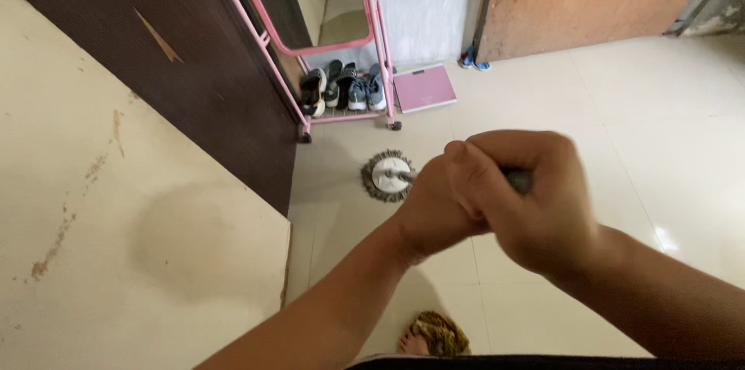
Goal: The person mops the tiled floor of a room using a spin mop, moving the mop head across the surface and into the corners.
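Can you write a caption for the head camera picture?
Both hands clasp a mop handle, its round head on the tiled floor.

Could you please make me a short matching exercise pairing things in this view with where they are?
Things:
1. mop head
2. shoes
3. flat pink case
4. mop handle

Places:
A. on the floor beside the rack
B. gripped in the left hand and right hand
C. on the pink rack's bottom shelf
D. on the tiles beyond the hands

Pairs: 1-D, 2-C, 3-A, 4-B
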